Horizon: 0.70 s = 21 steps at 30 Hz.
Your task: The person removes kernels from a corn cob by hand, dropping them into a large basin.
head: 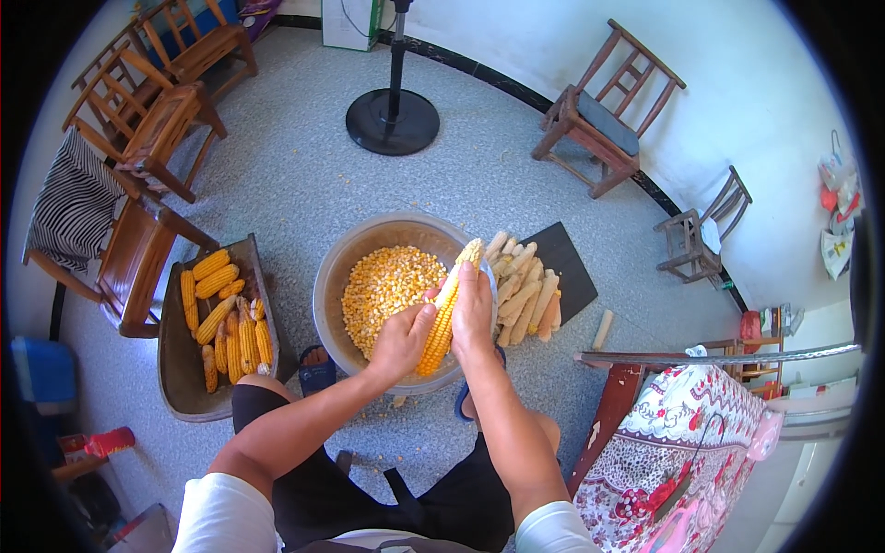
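Both my hands are on a partly shelled corn cob, tilted over a round metal basin. My right hand grips its upper right side, the thumb near the pale tip. My left hand presses its thumb against the cob's left side, where part of the surface is bare of kernels. Loose yellow kernels lie in the basin. To its left, whole yellow corn cobs rest in a dark scoop-shaped container. Right of the basin is a pile of stripped cobs, partly on a dark flat board.
A fan stand's round black base is beyond the basin. Wooden chairs line the left, with another cushioned chair at the upper right. A single stripped cob lies on the floor near a cloth-covered table.
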Available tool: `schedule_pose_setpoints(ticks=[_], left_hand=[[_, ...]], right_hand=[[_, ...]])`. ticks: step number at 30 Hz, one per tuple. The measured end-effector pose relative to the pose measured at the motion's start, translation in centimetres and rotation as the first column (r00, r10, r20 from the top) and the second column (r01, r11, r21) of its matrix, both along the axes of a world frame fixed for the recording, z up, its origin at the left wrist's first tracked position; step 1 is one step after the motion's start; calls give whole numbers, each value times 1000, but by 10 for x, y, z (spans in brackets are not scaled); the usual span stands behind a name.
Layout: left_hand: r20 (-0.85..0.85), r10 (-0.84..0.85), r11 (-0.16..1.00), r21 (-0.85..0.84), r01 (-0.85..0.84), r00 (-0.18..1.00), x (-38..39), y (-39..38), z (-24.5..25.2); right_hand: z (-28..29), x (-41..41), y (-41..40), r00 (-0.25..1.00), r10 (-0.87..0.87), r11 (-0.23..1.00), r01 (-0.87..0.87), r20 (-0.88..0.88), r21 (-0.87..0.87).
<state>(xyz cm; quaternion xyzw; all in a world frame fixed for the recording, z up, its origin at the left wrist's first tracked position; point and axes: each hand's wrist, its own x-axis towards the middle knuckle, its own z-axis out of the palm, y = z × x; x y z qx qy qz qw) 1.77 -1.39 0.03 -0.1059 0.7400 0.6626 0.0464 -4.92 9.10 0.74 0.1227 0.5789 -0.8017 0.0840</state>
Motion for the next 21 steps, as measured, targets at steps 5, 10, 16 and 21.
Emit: schedule_pose_setpoints(ticks=[5, 10, 16, 21], left_hand=[[18, -20, 998, -52, 21, 1000, -2, -2, -4], [39, -18, 989, -143, 23, 999, -1, -3, -8], [145, 26, 989, -148, -4, 989, -4, -3, -12], [244, 162, 956, 203, -214, 956, -3, 7, -30]], right_hand=[[-9, 1, 1, 1000, 1, 996, 0, -11, 94], [-11, 2, 0, 1000, 4, 996, -5, 8, 91], [-10, 0, 0, 1000, 20, 991, -18, -7, 132], [-8, -10, 9, 998, 51, 999, -51, 45, -2]])
